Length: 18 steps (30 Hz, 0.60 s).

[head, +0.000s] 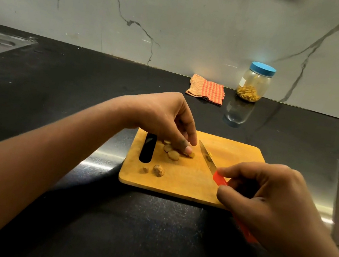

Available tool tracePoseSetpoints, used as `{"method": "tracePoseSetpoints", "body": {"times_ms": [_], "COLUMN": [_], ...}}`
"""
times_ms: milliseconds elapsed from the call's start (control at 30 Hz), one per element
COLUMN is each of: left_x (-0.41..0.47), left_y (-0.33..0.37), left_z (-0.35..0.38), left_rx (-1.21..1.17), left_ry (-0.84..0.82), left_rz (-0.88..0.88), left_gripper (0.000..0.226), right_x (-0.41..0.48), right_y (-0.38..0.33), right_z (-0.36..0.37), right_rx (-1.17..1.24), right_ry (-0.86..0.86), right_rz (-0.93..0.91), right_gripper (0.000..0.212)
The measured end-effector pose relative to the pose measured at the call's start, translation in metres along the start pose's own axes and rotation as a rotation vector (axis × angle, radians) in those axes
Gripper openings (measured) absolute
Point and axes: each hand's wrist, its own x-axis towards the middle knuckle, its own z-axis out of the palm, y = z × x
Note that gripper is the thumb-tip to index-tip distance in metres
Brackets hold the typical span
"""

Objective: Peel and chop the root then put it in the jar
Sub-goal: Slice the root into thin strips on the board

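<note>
on cutting board (189, 177): left hand (165, 118) arched, fingertips pinning root slices (173, 151); right hand (265, 197) gripping knife (208, 158), blade angled beside slices.

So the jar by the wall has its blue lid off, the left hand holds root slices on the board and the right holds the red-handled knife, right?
No: the head view shows the blue lid on the jar. The rest stands: the left hand holds the root slices on the board and the right hand holds the red-handled knife.
</note>
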Motion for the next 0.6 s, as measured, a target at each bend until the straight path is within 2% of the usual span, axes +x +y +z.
{"method": "tracePoseSetpoints", "body": {"times_ms": [233,600], "left_x": [0.002,0.005], "left_y": [0.004,0.001], "left_z": [0.006,0.008], "left_rx": [0.191,0.212], "left_ry": [-0.033,-0.01], "left_rz": [-0.011,0.087], "left_gripper": [0.017,0.019], "right_x": [-0.004,-0.007], "right_y": [0.003,0.009], "right_z": [-0.001,-0.008], "right_rx": [-0.004,-0.015], "right_ry": [0.01,0.039], "right_rz": [0.025,0.048], "right_gripper": [0.025,0.023]}}
